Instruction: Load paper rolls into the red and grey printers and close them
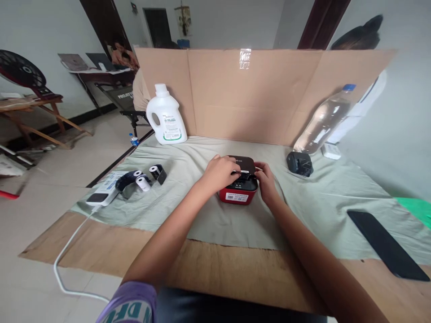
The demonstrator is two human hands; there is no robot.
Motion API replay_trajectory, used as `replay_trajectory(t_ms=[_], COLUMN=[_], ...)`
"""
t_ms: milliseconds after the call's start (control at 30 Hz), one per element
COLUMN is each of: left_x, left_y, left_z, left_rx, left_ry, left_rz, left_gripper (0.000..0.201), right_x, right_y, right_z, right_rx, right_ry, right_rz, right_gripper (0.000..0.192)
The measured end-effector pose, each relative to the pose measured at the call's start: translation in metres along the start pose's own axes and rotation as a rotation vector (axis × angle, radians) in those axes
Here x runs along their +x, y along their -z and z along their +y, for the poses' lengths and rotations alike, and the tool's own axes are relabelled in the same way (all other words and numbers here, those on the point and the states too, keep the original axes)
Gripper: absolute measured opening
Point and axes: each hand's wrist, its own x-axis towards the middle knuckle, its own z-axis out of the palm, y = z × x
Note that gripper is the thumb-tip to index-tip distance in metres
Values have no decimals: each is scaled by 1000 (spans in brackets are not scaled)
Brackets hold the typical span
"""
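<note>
A small red printer [238,196] with a black lid stands in the middle of a pale green cloth [202,215]. My left hand [220,172] rests on its top from the left, fingers curled over the lid. My right hand [266,179] grips its right side. Both hands hold the device. To the left lie two white paper rolls [143,181] and a black roll holder [159,172].
A white detergent jug [165,116] stands at the back left, a clear water bottle [325,120] leans at the back right beside a black adapter [299,163]. A cardboard screen [256,94] backs the table. A black phone [387,244] lies right; a white power strip [103,193] left.
</note>
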Motion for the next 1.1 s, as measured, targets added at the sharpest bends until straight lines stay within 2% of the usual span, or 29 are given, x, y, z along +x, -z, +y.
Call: replay_trajectory(t_ms=[233, 400, 600, 900, 1100], left_x=[1, 0, -2, -1, -2], left_y=[-11, -9, 5, 3, 6], left_z=[-25, -31, -24, -15, -12], left_rx=[-280, -345, -201, 109, 106], left_ry=[37, 20, 31, -67, -155], left_rz=[51, 57, 59, 80, -24], left_gripper=[16, 15, 13, 18, 18], right_x=[0, -3, -1, 2, 0], right_y=[-1, 1, 4, 5, 7], right_z=[8, 2, -6, -11, -10], right_rx=[170, 118, 48, -5, 16], right_ry=[-63, -128, -137, -126, -126], right_rz=[-85, -38, 8, 28, -4], right_gripper=[47, 46, 49, 50, 47])
